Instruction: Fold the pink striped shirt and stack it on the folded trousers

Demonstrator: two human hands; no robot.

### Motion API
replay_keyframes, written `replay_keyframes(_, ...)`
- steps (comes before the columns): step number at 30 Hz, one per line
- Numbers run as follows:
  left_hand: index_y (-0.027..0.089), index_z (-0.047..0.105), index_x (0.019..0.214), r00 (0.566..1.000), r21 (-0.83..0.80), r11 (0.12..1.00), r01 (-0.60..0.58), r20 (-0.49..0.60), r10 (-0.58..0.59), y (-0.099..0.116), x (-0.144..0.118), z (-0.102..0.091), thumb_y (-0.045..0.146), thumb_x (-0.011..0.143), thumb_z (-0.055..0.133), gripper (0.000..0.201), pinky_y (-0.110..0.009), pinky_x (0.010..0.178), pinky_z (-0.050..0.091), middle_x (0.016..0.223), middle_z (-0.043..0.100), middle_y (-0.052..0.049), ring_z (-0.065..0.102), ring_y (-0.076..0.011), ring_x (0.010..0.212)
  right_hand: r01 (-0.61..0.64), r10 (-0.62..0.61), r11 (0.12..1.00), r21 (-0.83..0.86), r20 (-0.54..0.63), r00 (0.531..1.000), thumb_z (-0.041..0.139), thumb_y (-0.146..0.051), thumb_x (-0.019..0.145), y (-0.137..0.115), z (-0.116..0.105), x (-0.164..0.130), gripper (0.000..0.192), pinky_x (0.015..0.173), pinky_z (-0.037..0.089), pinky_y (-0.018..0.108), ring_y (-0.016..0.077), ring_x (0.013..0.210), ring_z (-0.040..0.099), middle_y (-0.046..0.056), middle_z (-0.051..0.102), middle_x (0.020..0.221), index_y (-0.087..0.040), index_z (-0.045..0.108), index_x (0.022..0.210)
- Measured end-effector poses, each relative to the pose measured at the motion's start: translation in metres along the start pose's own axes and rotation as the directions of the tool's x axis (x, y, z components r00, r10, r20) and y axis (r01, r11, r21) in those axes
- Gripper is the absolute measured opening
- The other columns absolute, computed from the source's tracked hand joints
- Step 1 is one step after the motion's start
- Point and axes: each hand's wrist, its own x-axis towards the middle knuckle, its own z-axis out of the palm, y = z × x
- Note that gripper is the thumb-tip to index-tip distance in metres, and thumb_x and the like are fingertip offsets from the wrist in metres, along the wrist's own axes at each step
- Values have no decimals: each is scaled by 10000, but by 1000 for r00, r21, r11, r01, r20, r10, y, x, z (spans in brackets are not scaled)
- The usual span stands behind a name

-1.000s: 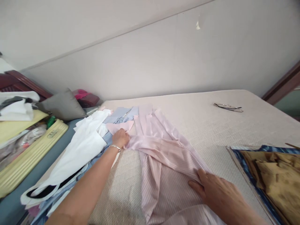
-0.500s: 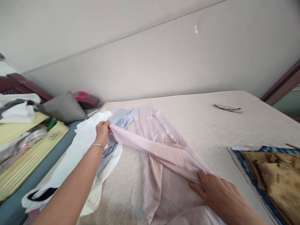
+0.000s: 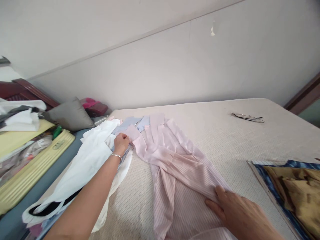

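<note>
A pale pink striped long-sleeved shirt (image 3: 190,196) lies spread on the bed. My left hand (image 3: 121,142), with a bracelet at the wrist, pinches one sleeve (image 3: 140,146) near its cuff. That sleeve stretches leftward across the shirt and sags in soft folds. Farther along the garment, on the right, my right hand (image 3: 232,206) grips the cloth along its side, thumb and fingertips against it. White clothes (image 3: 92,155) lie under and beside my left forearm, with light blue garments (image 3: 128,122) just behind my left hand.
Eyeglasses (image 3: 247,117) rest on the bedspread (image 3: 212,123) at the far right. Brown and blue folded cloth (image 3: 297,190) is at the right edge. A grey pillow (image 3: 70,115), a yellow container (image 3: 35,171) and more clothes stand on the left. The wall (image 3: 160,73) runs behind the bed.
My left hand has moved slightly right, and the sleeve has gone from taut to slack and folded, its cuff end now lying beyond the fingers. My right hand keeps its place on the shirt.
</note>
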Motion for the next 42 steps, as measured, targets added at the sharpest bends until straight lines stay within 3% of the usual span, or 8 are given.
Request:
replay_keyframes(6,242,631,1295,952,257,930,-263,226,207,37,18,20,193,824,632,474,-350,982,473,1112,726,-99,662,-264,1103,-6,6,1000,-3,8,1000,505,-515,978,1,2,-1,321,663,457,417,352,802,719,77,691,794,-213,612,968)
replay_keyframes(11,268,721,927,891,337,856,-393,369,264,49,15,26,193,798,664,159,-322,898,484,1020,730,-68,673,-263,1045,16,-16,1000,-8,-54,998,511,-511,967,3,3,-2,319,614,419,375,335,749,713,79,676,757,-211,605,918)
replay_keyframes(16,219,672,990,962,358,894,-271,63,267,53,14,4,207,921,510,177,-387,854,480,929,705,-103,657,-287,956,24,-24,1000,-4,-102,994,510,-502,957,2,2,-4,313,587,385,348,309,706,700,82,668,739,-209,589,882)
replay_keyframes(19,211,662,947,949,270,931,-245,-133,288,68,16,-8,207,900,551,121,-398,850,473,880,690,-90,641,-287,910,15,-16,1000,-12,-85,996,512,-478,969,0,-1,-5,287,610,397,354,312,742,705,82,678,769,-208,587,907)
replay_keyframes(26,175,652,1031,919,200,943,-266,-245,310,143,22,-12,199,930,493,190,-483,888,458,941,682,-133,616,-336,968,2,-3,1000,-11,-66,998,532,-440,978,-3,-2,-5,251,648,418,380,321,794,708,92,697,831,-201,594,937)
replay_keyframes(35,157,617,1226,929,259,895,-363,28,368,214,38,64,202,928,499,324,-479,936,469,1089,685,-207,639,-375,1097,-14,15,1000,22,-60,998,545,-415,971,-3,-1,-5,224,652,400,372,313,790,703,84,694,833,-203,613,944)
replay_keyframes(38,184,509,1397,868,272,826,-493,224,444,217,28,94,161,919,491,480,-416,949,479,1143,692,-173,635,-325,1147,-21,23,1000,23,-86,996,567,-413,946,-3,1,-5,218,639,387,360,303,765,698,83,695,815,-202,621,941)
replay_keyframes(42,206,474,1433,832,270,794,-544,295,470,202,10,113,151,901,514,537,-393,969,477,1219,669,-162,628,-303,1173,-17,19,1000,25,-83,996,586,-406,940,-4,-3,-6,202,636,397,360,309,777,698,79,693,822,-206,620,930)
